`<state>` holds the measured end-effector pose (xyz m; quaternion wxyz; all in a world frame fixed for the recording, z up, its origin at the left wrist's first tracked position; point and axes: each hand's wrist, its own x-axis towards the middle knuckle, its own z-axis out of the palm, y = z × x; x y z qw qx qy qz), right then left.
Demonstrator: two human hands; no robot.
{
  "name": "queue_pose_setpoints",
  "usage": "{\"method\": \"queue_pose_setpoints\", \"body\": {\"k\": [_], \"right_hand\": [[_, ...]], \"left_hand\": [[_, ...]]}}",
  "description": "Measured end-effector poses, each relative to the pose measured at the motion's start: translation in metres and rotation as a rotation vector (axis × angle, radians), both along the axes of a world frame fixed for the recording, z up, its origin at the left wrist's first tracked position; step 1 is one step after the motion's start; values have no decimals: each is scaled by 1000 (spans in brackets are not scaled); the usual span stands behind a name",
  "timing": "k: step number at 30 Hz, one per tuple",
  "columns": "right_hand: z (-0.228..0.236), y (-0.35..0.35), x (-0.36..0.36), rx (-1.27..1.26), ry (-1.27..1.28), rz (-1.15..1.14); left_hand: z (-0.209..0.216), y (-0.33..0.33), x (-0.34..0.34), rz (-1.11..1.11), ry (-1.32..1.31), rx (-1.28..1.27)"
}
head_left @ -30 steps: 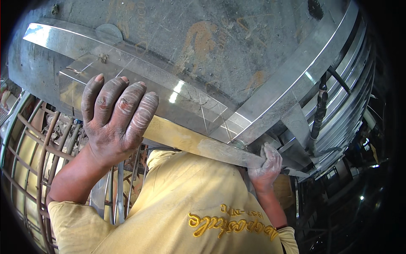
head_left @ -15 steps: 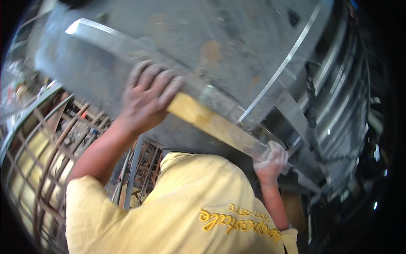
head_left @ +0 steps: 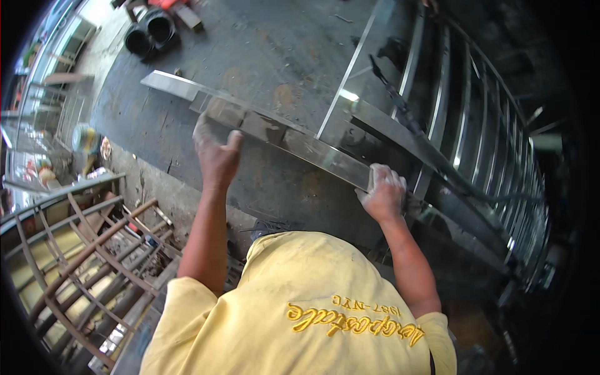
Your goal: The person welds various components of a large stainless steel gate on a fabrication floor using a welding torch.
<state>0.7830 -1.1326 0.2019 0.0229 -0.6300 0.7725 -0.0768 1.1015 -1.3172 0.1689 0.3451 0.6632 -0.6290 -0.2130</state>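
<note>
A long rectangular metal tube (head_left: pixel 265 129) slants across the middle of the head view, from upper left down to the right. Its upper edge shines, while the broad face turned to me is dull with darker patches. My left hand (head_left: pixel 215 153) holds it left of its middle, thumb apart and fingers partly hidden at the near edge. Dusty my right hand (head_left: pixel 384 192) is wrapped round the lower right end. Just beyond that end, a shiny barred metal frame (head_left: pixel 375 122) lies on the dark worktable (head_left: pixel 275 44).
A dark cable (head_left: pixel 409 122) runs over the frame's bars. Two black round hollow pieces (head_left: pixel 150 32) stand at the table's far left, near a red item (head_left: pixel 164 3). A rusty rod rack (head_left: pixel 94 250) is at lower left, with a small tub (head_left: pixel 84 137) beyond it.
The tube has turned about its length, so a dull face now shows instead of the yellow-reflecting one. My left hand has gone from over its top to its near side. The view has shifted.
</note>
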Motion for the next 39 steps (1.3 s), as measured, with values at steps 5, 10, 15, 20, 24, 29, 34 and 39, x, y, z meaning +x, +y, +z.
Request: {"method": "queue_pose_setpoints", "body": {"k": [5, 10, 15, 20, 24, 29, 34, 39], "right_hand": [[-8, 4, -9, -21, -14, -51], [-17, 1, -3, 17, 33, -51], [-19, 8, -6, 39, 42, -88], [1, -4, -5, 26, -182, -23], [10, -44, -45, -246, -451, -201], [0, -108, -116, -77, -53, -364], [15, -115, -143, 113, -70, -334], [100, -55, -138, -251, -397, -47]], "left_hand": [[33, -30, -45, 295, 756, 709], [-61, -95, -46, 591, 685, 541], [-1, -61, -86, 699, 203, 526], [26, -48, -71, 641, 244, 578], [39, -48, -80, 704, 215, 592], [37, -35, -74, 632, 270, 566], [-7, -28, -60, 577, 168, 463], [81, 5, -67, -44, 308, 92]]}}
